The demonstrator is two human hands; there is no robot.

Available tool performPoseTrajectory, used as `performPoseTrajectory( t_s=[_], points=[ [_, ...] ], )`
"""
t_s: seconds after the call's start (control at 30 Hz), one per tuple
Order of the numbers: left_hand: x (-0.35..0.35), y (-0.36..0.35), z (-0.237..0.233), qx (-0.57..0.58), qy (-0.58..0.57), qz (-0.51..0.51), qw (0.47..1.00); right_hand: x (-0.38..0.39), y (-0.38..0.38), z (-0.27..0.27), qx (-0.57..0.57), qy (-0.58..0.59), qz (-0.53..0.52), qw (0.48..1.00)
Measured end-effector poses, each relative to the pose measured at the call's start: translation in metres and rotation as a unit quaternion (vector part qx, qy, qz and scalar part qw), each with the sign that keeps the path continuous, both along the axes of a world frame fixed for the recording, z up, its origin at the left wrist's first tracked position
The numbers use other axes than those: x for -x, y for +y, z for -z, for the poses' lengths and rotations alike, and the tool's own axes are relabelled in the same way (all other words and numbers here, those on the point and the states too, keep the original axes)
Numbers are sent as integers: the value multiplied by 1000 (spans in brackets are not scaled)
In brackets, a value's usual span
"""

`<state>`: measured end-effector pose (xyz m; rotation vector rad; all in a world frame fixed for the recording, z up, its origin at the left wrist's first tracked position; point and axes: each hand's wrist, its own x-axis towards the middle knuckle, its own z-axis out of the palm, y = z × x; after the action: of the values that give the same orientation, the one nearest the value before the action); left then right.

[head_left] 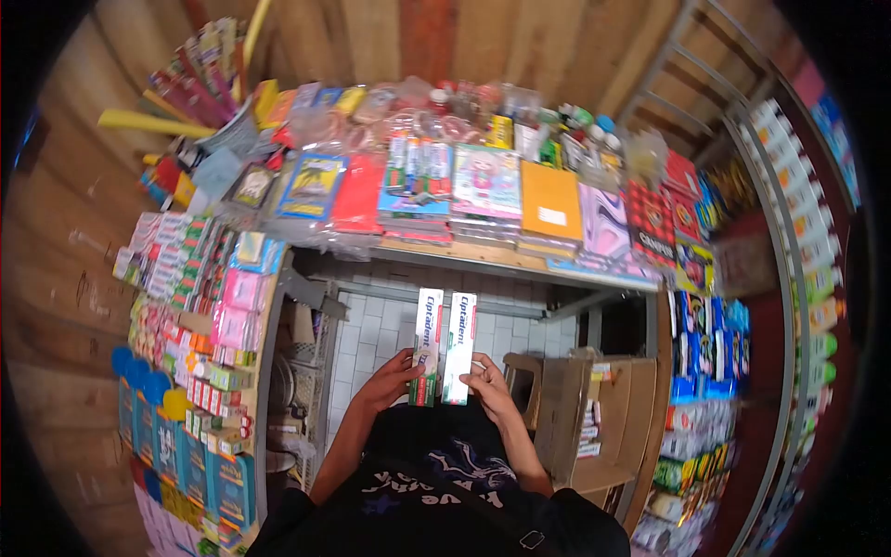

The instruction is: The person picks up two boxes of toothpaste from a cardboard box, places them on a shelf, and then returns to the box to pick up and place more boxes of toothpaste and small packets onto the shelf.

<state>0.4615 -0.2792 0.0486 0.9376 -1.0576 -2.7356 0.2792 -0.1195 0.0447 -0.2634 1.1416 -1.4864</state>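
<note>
My black shirt (436, 483) fills 6 o'clock, closest to cam. Just above it are 2 toothpaste boxes, upright, side by side & touching. L box (427, 342) is clamped at its lower end in my L hand (390, 379). R box (459, 345) is gripped the same way by my R hand (490, 388), fingers closed round it. Both sit mid-frame over white tile floor (371, 325). At 12, table (483, 252) w/ books (549, 200) & packets. At 9, rack (267, 371) of small goods. At 3-4, open carton (631, 408), w/ shelves (789, 306) beyond.
</note>
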Motion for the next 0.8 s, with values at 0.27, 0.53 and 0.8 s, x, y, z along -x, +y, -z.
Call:
performPoseTrajectory(
  t_s=[0.27, 0.53, 0.8],
  points=[
    [-56, -32, 8, -10, 23, -186, 982, -15, -109, -12, -6, 25, -176, 984],
    [-86, -71, 6, -11, 27, -353, 935, -30, -226, -25, 3, 19, -359, 933],
    [-98, -100, -4, 4, 67, -530, 845, -49, -334, -29, 36, 6, -510, 859]
  ],
)
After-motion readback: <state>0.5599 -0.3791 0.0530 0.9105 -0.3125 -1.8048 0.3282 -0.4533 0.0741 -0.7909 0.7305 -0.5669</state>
